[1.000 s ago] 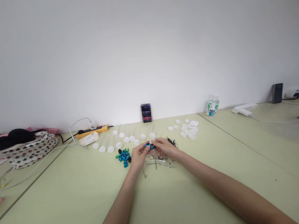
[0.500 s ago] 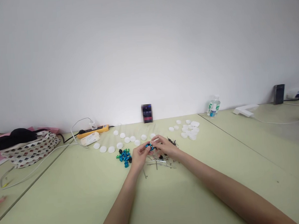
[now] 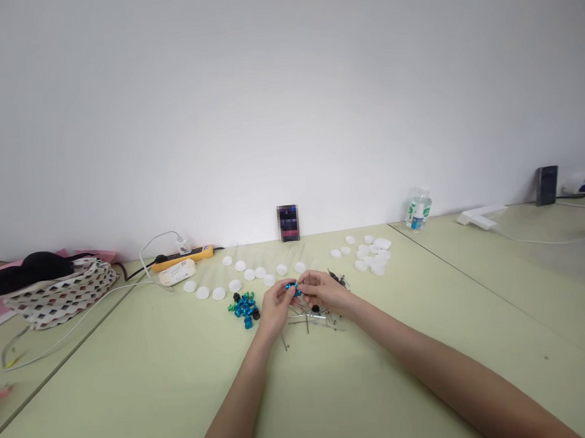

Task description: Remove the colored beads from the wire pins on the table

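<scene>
Between my two hands is a small shiny blue part, held just above the table. My left hand pinches its left side with thumb and fingers. The fingers of my right hand close at its right end; they hide what the tips press on there. Left of my left hand lies a pile of blue, green and black parts. Below and between the hands are scattered thin metal rods and a round black piece. Small dark parts lie partly hidden behind my right hand.
Several clear tubes with white round ends lie behind the hands. White caps sit to the right. A phone leans on the wall. Also there: a bottle, a yellow power strip and a checkered bag.
My right fingers have drawn together and lowered slightly onto the blue part's right end, where a dark piece showed between them before. My left hand stays nearly in place.
</scene>
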{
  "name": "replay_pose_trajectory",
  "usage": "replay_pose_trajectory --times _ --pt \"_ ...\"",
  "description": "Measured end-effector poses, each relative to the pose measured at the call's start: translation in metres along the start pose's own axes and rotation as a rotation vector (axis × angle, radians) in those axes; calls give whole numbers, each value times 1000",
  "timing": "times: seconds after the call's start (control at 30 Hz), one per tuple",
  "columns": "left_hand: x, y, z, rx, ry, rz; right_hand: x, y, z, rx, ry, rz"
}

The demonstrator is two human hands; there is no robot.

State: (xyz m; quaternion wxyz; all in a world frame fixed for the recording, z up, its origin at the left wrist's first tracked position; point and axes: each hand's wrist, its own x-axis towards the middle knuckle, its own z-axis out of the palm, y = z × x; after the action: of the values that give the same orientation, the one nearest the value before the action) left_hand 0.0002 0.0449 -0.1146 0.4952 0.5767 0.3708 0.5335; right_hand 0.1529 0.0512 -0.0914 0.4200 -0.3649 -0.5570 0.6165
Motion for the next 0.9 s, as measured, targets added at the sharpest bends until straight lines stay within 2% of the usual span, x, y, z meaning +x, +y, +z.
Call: replay_pose_trajectory --times 0.2,0.37,0.57,0.7,0.9 --pt "-4 -3 12 -5 5 -77 -7 -5 10 -36 -52 -61" --pt "-7 7 15 -12 12 -76 -9 -10 12 145 -71 4" --pt "-7 11 13 55 177 19 -14 -16 25 360 -197 158" --pt "-6 9 9 99 265 16 -16 -14 34 419 -267 209" --pt "-9 19 13 107 254 69 -8 -5 30 514 -161 192"
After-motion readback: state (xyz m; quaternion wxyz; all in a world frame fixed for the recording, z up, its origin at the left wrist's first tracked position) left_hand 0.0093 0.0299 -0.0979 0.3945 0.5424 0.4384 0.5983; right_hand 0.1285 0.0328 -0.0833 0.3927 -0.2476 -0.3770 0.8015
